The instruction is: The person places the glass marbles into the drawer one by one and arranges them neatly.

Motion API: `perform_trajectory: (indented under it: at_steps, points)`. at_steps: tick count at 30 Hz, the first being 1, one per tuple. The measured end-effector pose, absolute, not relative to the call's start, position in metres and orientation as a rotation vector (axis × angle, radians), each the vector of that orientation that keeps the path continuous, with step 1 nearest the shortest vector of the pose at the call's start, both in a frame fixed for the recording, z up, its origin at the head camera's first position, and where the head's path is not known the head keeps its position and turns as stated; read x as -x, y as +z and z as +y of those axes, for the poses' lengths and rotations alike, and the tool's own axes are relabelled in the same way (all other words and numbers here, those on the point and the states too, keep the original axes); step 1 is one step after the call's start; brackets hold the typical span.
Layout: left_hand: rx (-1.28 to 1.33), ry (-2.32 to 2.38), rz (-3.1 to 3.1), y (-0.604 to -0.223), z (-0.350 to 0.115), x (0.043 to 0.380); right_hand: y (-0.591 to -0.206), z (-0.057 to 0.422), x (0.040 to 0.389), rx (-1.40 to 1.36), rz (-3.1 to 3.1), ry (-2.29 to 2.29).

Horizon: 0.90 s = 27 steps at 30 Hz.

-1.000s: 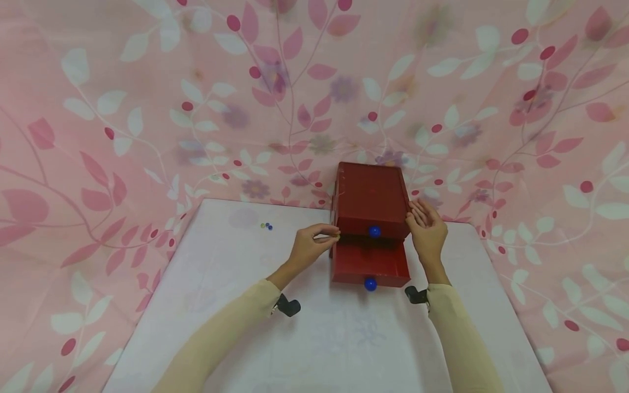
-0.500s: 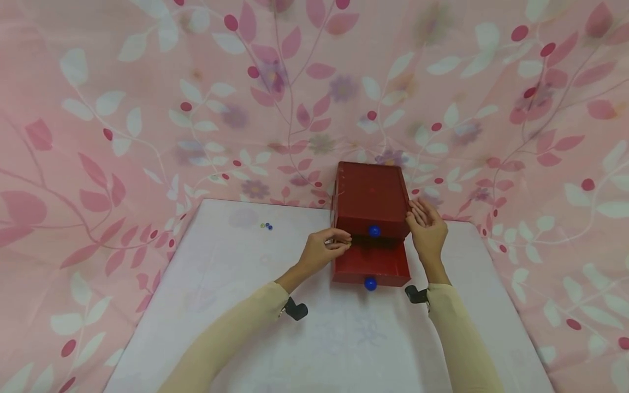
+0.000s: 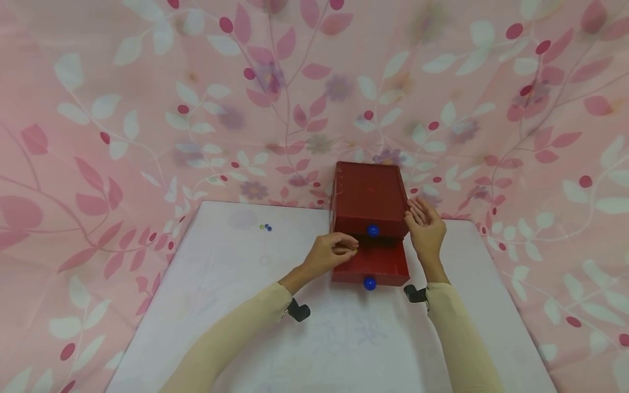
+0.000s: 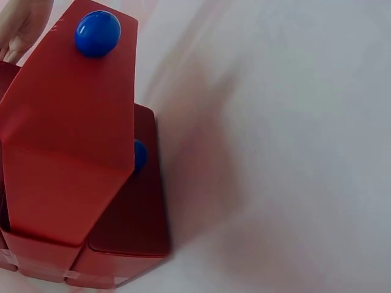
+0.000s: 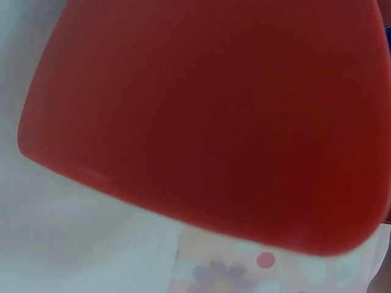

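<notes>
My left hand (image 3: 330, 252) pinches a small yellow marble (image 3: 355, 250), mostly hidden by the fingertips, above the pulled-out drawer (image 3: 378, 259) of a red cabinet (image 3: 371, 191). A blue knob (image 3: 369, 284) sits on that drawer's front; the upper drawer, with its own blue knob (image 3: 373, 230), is in. With extended fingers my right hand (image 3: 426, 226) touches the cabinet's right side. The left wrist view has the pulled-out drawer's front (image 4: 73, 91) near the camera, a lower blue knob (image 4: 140, 155) behind it. Red drawer wall (image 5: 208, 122) fills most of the right wrist view.
Several small marbles (image 3: 266, 226), green and blue, lie on the white-covered table (image 3: 236, 284), well left of the cabinet. Pink floral cloth (image 3: 295, 98) hangs behind the cabinet and at both sides. Each wrist carries a black camera mount (image 3: 298, 311).
My left hand has moved right and slightly down, from the cabinet's left edge to over the pulled-out drawer, still pinching the marble. The right hand stays at the cabinet's side.
</notes>
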<state>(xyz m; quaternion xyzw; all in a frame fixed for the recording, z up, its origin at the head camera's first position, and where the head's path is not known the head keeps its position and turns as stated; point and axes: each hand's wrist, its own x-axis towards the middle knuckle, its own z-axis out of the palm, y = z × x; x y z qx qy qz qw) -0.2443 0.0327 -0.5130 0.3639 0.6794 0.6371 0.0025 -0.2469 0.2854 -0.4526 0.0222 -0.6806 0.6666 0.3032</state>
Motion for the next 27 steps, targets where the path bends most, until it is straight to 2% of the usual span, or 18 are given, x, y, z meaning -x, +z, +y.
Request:
perform_trajectory:
  at_steps: [5, 15, 27]
  points:
    - [-1.170, 1.921, 2.142, -0.520, 0.036, 0.248, -0.453, 0.284, 0.248, -0.058, -1.810, 1.768]
    - [-1.414, 1.652, 2.230, -0.523, 0.041, 0.247, -0.454, 0.284, 0.246, -0.044, -1.797, 1.773]
    - [-1.441, 1.444, 2.305, -0.523, 0.046, 0.250, -0.452, 0.285, 0.247, -0.063, -1.817, 1.756]
